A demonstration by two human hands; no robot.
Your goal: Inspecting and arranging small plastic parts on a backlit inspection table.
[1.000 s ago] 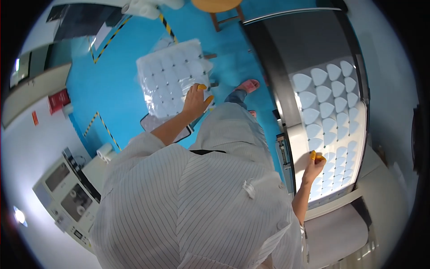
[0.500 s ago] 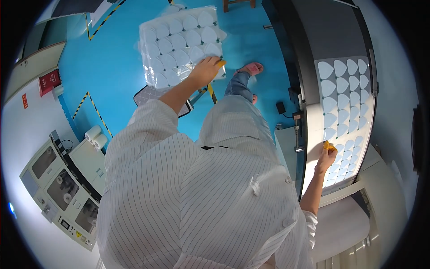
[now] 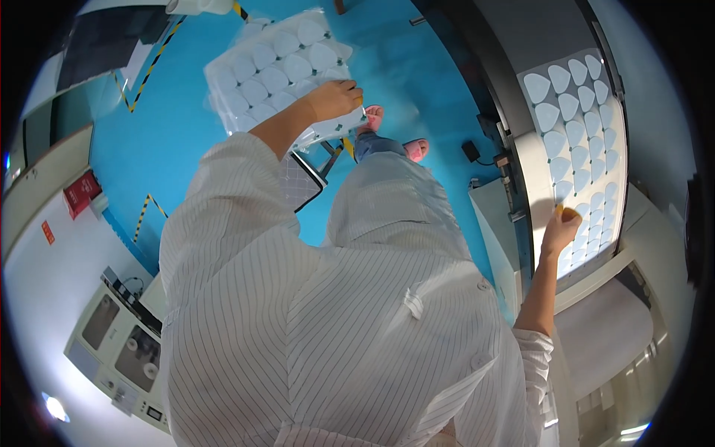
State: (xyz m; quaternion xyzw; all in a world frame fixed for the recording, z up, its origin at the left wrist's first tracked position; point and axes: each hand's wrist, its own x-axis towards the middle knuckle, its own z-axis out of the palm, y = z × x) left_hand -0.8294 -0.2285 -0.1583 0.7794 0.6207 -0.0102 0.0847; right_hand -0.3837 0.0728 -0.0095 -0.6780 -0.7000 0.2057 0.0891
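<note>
At the upper left, a stack of clear plastic sheets (image 3: 262, 57) carries rows of pale rounded pads with small dark green marks. My left hand (image 3: 335, 99) lies over the stack's right edge, fingers curled on it, with yellow on a fingertip. A similar sheet of pads (image 3: 553, 143) stretches along the machine bed on the right, partly over its dark section and partly over a bright one. Yellow covers the fingertips of my right hand (image 3: 562, 227), which pinches at that sheet's left edge. The pinched part is hidden by the fingers.
The long black machine frame (image 3: 465, 63) borders the right side. A dark-rimmed tray with a grid (image 3: 302, 182) stands below the stack. My feet in pink slippers (image 3: 417, 150) are on the blue floor (image 3: 402, 74). Another machine with windows (image 3: 138, 350) stands at lower left.
The view has turned, and my feet have shifted. The stack appears further left, with my left hand still at its edge. My right hand and the machine's sheet sit higher in view.
</note>
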